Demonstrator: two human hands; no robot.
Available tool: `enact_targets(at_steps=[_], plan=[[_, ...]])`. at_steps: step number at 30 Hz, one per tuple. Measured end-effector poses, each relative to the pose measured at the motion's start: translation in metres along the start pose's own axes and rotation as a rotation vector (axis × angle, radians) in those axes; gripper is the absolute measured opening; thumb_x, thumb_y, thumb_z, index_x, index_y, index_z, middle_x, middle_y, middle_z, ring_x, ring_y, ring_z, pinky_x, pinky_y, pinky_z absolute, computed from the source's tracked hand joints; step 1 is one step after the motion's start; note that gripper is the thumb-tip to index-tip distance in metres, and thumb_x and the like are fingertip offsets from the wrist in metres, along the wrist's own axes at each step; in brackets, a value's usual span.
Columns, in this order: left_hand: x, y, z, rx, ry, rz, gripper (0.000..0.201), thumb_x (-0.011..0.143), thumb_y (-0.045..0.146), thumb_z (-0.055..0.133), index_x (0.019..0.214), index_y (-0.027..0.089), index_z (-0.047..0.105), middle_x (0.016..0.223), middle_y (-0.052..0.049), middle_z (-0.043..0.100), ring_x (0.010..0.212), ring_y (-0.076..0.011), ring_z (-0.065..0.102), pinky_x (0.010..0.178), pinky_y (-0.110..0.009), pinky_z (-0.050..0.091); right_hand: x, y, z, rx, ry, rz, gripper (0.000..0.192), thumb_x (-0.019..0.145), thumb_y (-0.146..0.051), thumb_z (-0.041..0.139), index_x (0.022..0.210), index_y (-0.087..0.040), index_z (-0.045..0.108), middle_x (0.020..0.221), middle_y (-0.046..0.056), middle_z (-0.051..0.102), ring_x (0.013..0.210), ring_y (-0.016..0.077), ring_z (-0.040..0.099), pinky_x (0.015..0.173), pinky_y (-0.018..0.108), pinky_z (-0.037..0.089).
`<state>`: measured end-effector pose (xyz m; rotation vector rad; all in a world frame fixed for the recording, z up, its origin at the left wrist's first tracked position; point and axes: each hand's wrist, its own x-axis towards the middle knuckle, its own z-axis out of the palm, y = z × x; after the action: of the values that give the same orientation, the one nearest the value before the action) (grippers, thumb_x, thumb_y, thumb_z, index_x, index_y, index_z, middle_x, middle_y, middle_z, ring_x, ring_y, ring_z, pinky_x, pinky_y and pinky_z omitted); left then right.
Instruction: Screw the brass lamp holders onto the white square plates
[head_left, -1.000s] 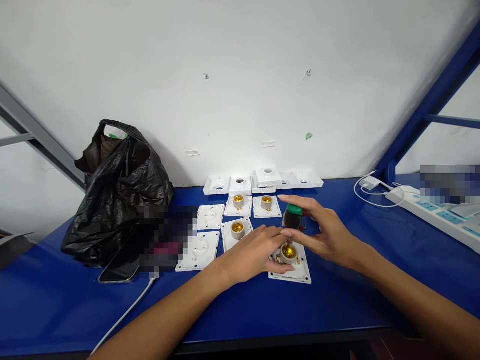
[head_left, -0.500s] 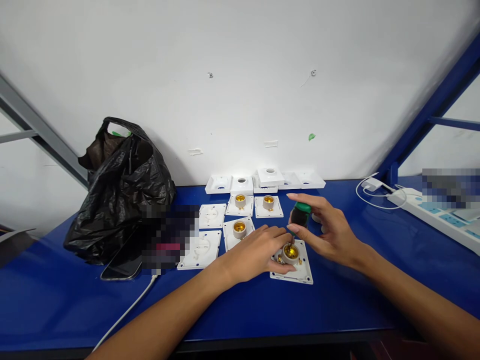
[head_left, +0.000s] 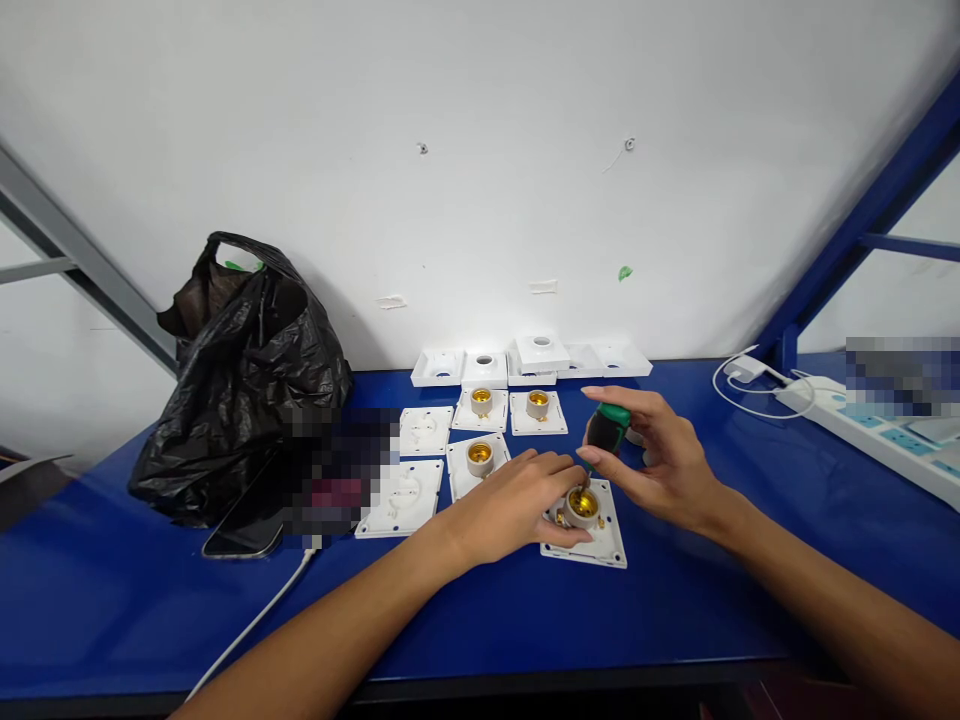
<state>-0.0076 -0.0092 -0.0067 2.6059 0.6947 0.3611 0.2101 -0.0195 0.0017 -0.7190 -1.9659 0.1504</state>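
My left hand (head_left: 504, 508) grips a white lamp socket (head_left: 581, 506) with a brass inside, standing on its square white base plate (head_left: 604, 541) on the blue table (head_left: 525, 620). My right hand (head_left: 658, 460) holds a short screwdriver with a black and green handle (head_left: 606, 428). Its tip points down into the socket. The handle leans to the right.
More white plates with sockets (head_left: 480, 458) and several covers (head_left: 540, 352) lie behind, toward the wall. A black plastic bag (head_left: 240, 385) and a phone (head_left: 244, 520) on a white cable sit at the left. A white power strip (head_left: 870, 425) lies at the right.
The screwdriver handle has tilted to the right in my right hand. My left hand has stayed on the socket.
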Motion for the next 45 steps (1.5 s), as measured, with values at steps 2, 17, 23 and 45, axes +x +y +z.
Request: enact_targets(at_steps=[2,17,23,45], plan=[[0.0,-0.001,0.001,0.001,0.01,-0.003,0.046,0.093,0.041,0.082,0.13,0.021,0.063,0.12,-0.008,0.071,0.109,-0.0288,0.068,0.094,-0.039,0.054,0.001,-0.001,0.0,-0.007,-0.017,-0.013,0.059,0.098,-0.025,0.073,0.151,-0.034,0.05,0.123,0.002,0.074,0.079,0.0136,0.073,0.066,0.027,0.061],[0.0,-0.006,0.005,0.007,0.033,0.02,0.037,0.094,0.044,0.081,0.116,0.018,0.065,0.113,-0.008,0.07,0.102,-0.0266,0.068,0.09,-0.039,0.055,0.004,-0.004,0.0,-0.089,0.042,-0.019,0.05,0.095,-0.025,0.075,0.141,-0.032,0.055,0.094,-0.003,0.071,0.062,0.0115,0.062,0.057,0.026,0.056],[0.001,-0.005,0.004,-0.001,0.022,0.013,0.038,0.094,0.042,0.081,0.119,0.02,0.064,0.115,-0.008,0.07,0.102,-0.0267,0.067,0.09,-0.038,0.054,0.009,-0.005,-0.007,-0.069,-0.073,0.016,0.048,0.101,-0.032,0.069,0.146,-0.031,0.052,0.109,0.001,0.074,0.065,0.0104,0.064,0.057,0.025,0.054],[0.001,-0.004,0.002,-0.012,0.011,0.001,0.042,0.094,0.041,0.081,0.126,0.021,0.066,0.119,-0.008,0.071,0.109,-0.0293,0.068,0.094,-0.038,0.052,0.011,-0.011,-0.008,-0.173,-0.059,-0.053,0.04,0.102,-0.028,0.067,0.141,-0.031,0.058,0.097,0.001,0.076,0.068,0.0145,0.066,0.06,0.03,0.054]])
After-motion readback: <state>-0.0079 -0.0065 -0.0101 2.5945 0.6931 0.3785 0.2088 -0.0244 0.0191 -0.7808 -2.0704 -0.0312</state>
